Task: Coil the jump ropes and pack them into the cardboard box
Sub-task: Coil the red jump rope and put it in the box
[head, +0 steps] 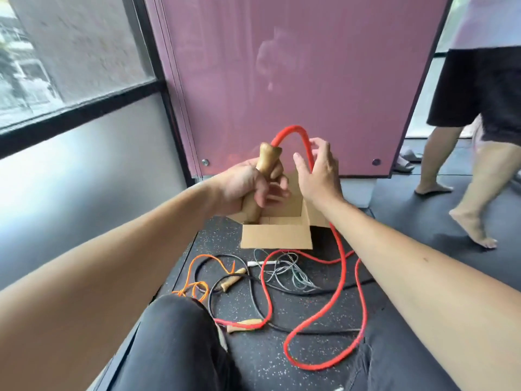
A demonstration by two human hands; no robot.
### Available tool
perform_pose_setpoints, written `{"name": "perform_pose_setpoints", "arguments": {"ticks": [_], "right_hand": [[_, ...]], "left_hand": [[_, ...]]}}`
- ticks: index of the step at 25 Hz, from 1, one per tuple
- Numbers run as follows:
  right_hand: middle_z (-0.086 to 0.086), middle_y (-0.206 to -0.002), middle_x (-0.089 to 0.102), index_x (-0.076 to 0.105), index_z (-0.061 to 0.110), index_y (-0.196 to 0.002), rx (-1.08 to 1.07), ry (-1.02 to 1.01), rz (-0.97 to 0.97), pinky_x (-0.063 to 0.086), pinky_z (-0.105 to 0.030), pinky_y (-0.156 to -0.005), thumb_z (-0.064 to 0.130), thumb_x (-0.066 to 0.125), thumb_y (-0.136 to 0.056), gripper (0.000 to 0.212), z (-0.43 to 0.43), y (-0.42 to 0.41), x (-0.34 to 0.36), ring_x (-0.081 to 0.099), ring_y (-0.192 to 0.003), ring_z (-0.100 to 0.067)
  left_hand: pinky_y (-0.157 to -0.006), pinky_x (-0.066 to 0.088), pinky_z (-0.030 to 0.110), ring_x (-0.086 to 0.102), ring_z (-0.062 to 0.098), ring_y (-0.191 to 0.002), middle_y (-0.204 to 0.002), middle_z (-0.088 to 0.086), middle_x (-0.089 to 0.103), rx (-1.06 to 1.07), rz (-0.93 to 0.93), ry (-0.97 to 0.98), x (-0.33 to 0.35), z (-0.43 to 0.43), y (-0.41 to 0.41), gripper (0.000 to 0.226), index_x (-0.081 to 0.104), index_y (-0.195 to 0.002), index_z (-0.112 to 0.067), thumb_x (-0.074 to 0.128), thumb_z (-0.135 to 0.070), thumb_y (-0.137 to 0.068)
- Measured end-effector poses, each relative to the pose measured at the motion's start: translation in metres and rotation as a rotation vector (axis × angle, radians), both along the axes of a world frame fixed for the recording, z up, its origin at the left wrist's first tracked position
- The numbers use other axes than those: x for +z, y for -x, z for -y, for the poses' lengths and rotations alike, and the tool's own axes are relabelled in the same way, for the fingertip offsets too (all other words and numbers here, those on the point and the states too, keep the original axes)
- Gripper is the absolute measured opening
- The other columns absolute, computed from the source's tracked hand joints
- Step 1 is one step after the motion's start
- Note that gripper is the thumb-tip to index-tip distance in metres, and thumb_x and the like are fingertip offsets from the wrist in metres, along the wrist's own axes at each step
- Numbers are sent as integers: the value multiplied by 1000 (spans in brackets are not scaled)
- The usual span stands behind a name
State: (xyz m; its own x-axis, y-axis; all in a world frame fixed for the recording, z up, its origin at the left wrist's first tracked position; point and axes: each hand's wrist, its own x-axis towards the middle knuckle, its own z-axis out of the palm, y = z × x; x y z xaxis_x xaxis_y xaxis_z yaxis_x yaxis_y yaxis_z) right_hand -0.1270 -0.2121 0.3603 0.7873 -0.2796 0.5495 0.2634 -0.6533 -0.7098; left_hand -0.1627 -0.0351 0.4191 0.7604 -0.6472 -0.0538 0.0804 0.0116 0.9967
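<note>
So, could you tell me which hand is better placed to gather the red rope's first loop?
Probably the right hand: it is open at the red rope, while the left hand grips the wooden handle.

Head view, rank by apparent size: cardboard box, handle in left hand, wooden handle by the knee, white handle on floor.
1. cardboard box
2. held wooden handle, gripped by the left hand; nearer the camera, so its lead over 3 is unsure
3. wooden handle by the knee
4. white handle

Speckled floor (262,359) carries the cardboard box (276,235); beside it sprawl red rope (363,306), black rope (318,331), orange rope (188,277), grey rope (298,277).
</note>
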Motion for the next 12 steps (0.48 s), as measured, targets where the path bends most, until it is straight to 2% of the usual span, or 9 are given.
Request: {"name": "perform_pose_setpoints", "arguments": {"ticks": [2,4,6,8,10,12], "right_hand": [[0,-105,67,50,20,-122,54,-42,-113,45,-34,-75,41,44,-104,28,2,7,14,61,-93,-23],[0,-85,70,53,24,-108,117,-72,-202,55,-39,-70,44,40,-105,23,2,11,10,68,-76,-22],[-3,-73,67,52,23,-102,169,-81,-286,58,-45,-66,45,40,-104,25,-5,12,-12,68,-62,-21],[-4,-72,62,50,22,-99,213,-9,-426,54,-42,-61,47,38,-104,28,-17,10,-45,64,-64,-27],[-1,-74,57,48,20,-96,277,47,-562,43,-37,-63,45,40,-104,27,-26,10,-79,59,-72,-27],[-2,-78,59,51,18,-99,341,48,-664,42,-35,-65,41,43,-104,24,-36,8,-104,59,-76,-28]], "left_hand": [[-67,56,30,70,20,-76,-72,0,63,15,12,53,7,-3,4,49,36,-75,-16,40,21,-44],[-67,53,28,70,18,-74,-73,-2,63,61,-19,155,3,-2,-1,47,38,-75,-18,41,20,-47],[-67,51,27,68,16,-72,-78,-3,63,125,-91,310,-10,4,-13,45,41,-76,-19,45,20,-54],[-64,51,26,66,13,-72,-84,-3,65,249,-146,470,-32,14,-34,44,43,-80,-21,54,18,-62],[-62,52,25,65,12,-71,-91,-1,65,409,-189,608,-61,20,-59,41,45,-88,-20,65,13,-74],[-58,52,26,64,11,-66,-94,1,64,548,-218,686,-94,24,-78,30,43,-97,-17,63,3,-90]]}}
